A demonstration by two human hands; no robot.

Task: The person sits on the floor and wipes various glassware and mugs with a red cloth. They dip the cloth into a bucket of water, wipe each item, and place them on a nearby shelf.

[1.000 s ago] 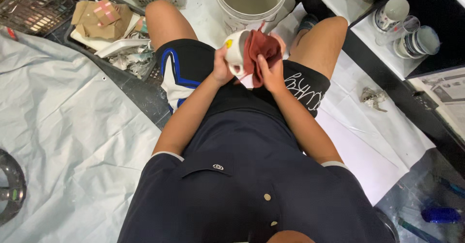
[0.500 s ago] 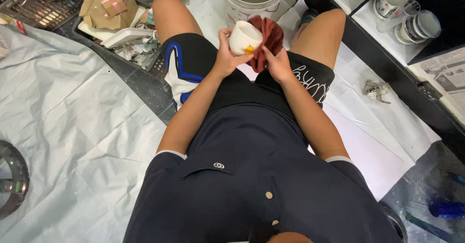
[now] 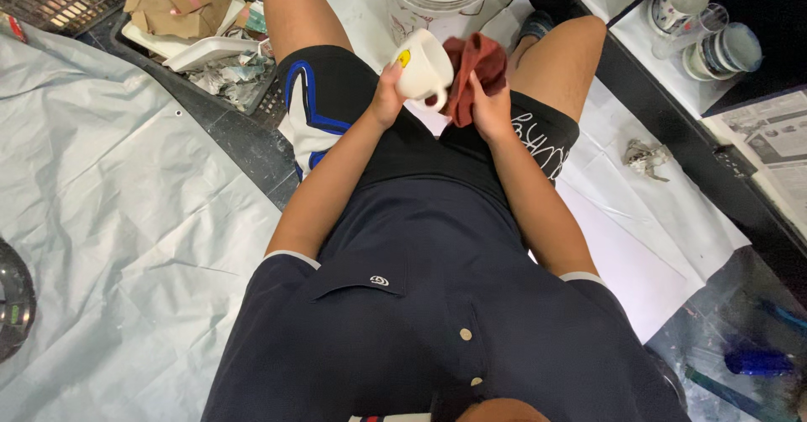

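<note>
Left hand (image 3: 388, 94) wraps its grip around the white mug (image 3: 423, 66) above the lap, mug tipped sideways with its mouth toward the red cloth (image 3: 472, 76) pinched in the right hand (image 3: 487, 109) just beside it.

Dark navy polo shirt (image 3: 437, 304) w/ white-trimmed short sleeves, small white chest logo, pale buttons. Black shorts (image 3: 336, 102) w/ blue & white panels, white script on other leg. Arms bare.
</note>
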